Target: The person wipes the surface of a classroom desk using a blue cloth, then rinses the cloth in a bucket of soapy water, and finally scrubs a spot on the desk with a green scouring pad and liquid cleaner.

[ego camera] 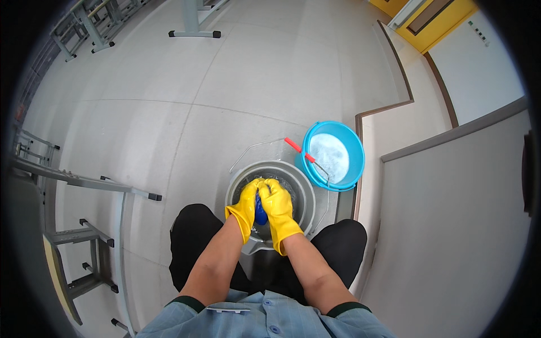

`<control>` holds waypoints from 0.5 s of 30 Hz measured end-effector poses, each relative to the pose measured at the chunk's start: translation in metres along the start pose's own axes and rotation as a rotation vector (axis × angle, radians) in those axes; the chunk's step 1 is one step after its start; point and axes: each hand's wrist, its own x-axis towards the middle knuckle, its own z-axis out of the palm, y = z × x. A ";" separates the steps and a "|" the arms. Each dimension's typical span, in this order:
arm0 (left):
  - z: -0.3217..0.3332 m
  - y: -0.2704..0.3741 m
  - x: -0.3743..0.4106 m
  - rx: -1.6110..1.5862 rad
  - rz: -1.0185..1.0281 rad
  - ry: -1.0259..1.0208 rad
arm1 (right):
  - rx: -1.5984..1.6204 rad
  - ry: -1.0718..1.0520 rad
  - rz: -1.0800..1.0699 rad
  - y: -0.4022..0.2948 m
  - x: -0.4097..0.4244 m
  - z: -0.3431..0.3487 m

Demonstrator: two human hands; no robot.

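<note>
Both my hands wear yellow rubber gloves and meet over a grey bucket (306,186) that holds water. My left hand (246,200) and my right hand (277,200) are closed together around a wet blue cloth (260,211). Part of the cloth hangs down between the gloves; the rest is hidden in the fingers. The bucket's wire handle, with a red grip (293,145), leans out towards the blue bucket (358,162) at the right. White suds (330,158) cover the water inside that blue bucket.
Grey metal desk legs (137,192) and a stool (82,236) stand at the left. More table legs (192,21) are at the far side. A raised step edge (359,139) and a grey panel (444,219) lie on the right. Tiled floor (169,139) spreads ahead.
</note>
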 end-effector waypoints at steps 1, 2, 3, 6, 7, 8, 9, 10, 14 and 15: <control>0.015 -0.005 -0.001 0.009 0.001 0.038 | -0.071 0.053 0.021 0.018 0.007 -0.001; 0.000 -0.002 0.005 0.063 -0.041 0.113 | -0.090 0.044 0.057 0.022 0.016 0.004; -0.019 0.001 0.011 0.113 -0.082 0.196 | -0.108 0.029 0.094 0.024 0.023 0.011; -0.007 0.003 0.021 0.466 0.041 0.504 | -0.410 -0.048 0.212 0.053 0.041 0.014; 0.005 0.003 0.017 0.675 0.047 0.629 | -0.491 -0.105 0.259 0.056 0.043 0.011; 0.009 0.001 0.017 0.795 0.068 0.648 | -0.482 -0.169 0.336 0.059 0.043 0.006; 0.004 0.000 0.016 0.915 0.094 0.675 | -0.459 -0.183 0.307 0.057 0.042 0.005; 0.000 -0.002 0.015 1.035 0.118 0.699 | -0.436 -0.195 0.280 0.055 0.039 0.004; -0.022 -0.015 0.019 1.189 0.173 0.774 | -0.284 -0.307 0.202 0.060 0.030 0.011; -0.026 -0.017 0.019 1.207 0.178 0.751 | -0.254 -0.344 0.194 0.062 0.028 0.010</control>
